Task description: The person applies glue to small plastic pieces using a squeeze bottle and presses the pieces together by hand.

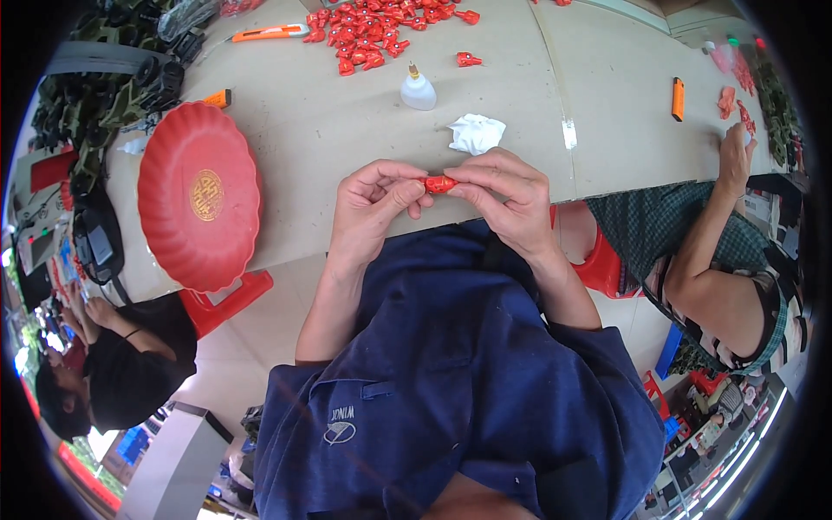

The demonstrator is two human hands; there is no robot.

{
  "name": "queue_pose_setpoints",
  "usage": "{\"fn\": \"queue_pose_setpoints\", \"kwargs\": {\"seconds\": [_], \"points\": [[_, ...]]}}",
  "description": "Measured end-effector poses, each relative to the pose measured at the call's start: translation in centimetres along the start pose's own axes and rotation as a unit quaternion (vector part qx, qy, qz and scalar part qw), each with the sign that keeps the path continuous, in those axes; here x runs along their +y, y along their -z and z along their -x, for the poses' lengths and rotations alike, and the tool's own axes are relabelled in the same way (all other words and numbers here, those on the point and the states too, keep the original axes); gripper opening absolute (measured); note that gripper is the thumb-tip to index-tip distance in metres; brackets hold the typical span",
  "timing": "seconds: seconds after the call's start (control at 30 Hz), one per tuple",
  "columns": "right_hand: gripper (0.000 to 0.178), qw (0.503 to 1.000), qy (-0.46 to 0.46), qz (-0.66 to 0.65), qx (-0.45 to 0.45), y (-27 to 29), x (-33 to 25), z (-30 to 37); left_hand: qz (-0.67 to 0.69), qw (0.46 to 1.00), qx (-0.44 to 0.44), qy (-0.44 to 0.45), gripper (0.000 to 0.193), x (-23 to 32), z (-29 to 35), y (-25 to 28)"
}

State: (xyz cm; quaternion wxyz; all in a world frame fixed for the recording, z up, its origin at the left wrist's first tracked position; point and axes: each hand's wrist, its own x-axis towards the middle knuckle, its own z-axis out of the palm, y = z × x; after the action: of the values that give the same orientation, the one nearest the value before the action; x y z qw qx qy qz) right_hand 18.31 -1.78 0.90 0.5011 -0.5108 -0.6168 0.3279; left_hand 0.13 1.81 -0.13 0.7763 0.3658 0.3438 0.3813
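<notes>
The small red piece [439, 185] is near the front edge of the counter [303, 147], pinched at one end by the left hand [366, 204] and at the other by the right hand [511, 195], each with thumb and fingertips brought together on it. Just beyond the hands lie a crumpled white tissue [477, 134] and a squeeze bottle [419, 92] standing upright, with a heap of similar red pieces [368, 33] farther back.
</notes>
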Motion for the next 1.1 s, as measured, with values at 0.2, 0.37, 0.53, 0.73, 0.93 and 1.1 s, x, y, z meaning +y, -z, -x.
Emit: {"fn": "queue_pose_setpoints", "kwargs": {"seconds": [0.2, 0.37, 0.53, 0.73, 0.93, 1.1], "points": [[0.019, 1.0, -0.003, 0.005, -0.012, 0.32, -0.31, -0.05, 0.004, 0.999, 0.009, -0.032, 0.013, -0.26, -0.06, -0.16], [0.02, 1.0, -0.012, 0.006, 0.003, 0.15, -0.12, 0.17, 0.005, 0.999, 0.01, -0.046, 0.017, -0.63, 0.16, -0.01], [0.019, 1.0, -0.017, 0.006, 0.005, -0.04, -0.18, 0.29, -0.02, 0.997, -0.008, -0.075, 0.019, -0.87, 0.12, 0.39], [0.018, 1.0, -0.011, -0.002, 0.004, -0.11, -0.06, 0.35, -0.014, 0.998, -0.004, -0.062, 0.018, -0.6, 0.21, 0.19], [0.019, 0.999, -0.02, -0.023, -0.009, -0.13, 0.21, 0.44, -0.019, 0.999, 0.028, -0.022, 0.019, -0.13, 0.26, -0.4], [0.017, 0.996, -0.054, -0.065, -0.01, -0.49, 0.16, 0.76, -0.04, 0.998, 0.018, -0.035, 0.021, -0.59, 0.19, -0.18]]}}
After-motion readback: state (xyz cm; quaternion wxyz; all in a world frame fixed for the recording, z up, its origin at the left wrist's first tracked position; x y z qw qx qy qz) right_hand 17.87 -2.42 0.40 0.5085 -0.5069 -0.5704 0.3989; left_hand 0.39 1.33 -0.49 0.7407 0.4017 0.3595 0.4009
